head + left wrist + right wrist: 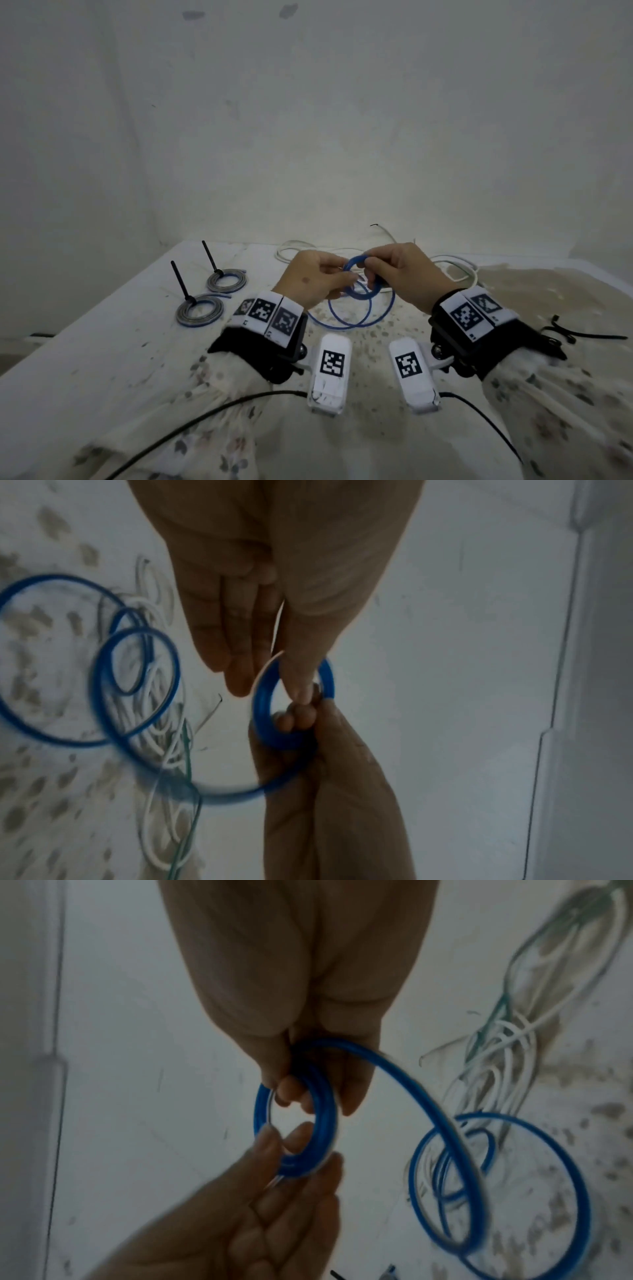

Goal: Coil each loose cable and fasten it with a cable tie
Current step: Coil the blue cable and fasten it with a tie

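the blue cable (359, 310) is thin and glossy; part of it is wound into a small tight ring of several turns, held up above the table (102, 342) at the centre of the head view. the rest hangs from the ring in wider loose loops that lie flat on the table just below the hands. in the head view the ring stands roughly on edge, tilted, its open face turned toward the left hand (313, 279). that hand pinches the ring's left side between thumb and fingers (240, 642), which look fairly straight. the right hand (402, 274) grips the ring's upper right, its fingers (291, 1091) curled through the opening. two grey coils (212, 294), each fastened with a black cable tie (181, 282) pointing up and to the upper left, lie at the left of the frame. loose white cable (455, 265) lies behind the hands, spare ties (575, 334) at the right edge.
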